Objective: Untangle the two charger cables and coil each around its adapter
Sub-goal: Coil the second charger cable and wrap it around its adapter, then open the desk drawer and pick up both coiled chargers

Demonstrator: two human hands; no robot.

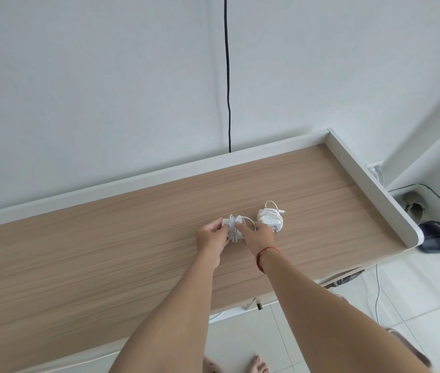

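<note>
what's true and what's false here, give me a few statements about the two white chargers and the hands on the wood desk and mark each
1. The left hand and the right hand both grip the white cable-wrapped charger between them. True.
2. A second white coiled charger lies on the light wood desk, just right of the hands. True.
3. The red string bracelet is on the left wrist. False: it is on the right wrist.
4. The thin black cord lies across the desk. False: it hangs down the white wall behind the desk.
</note>
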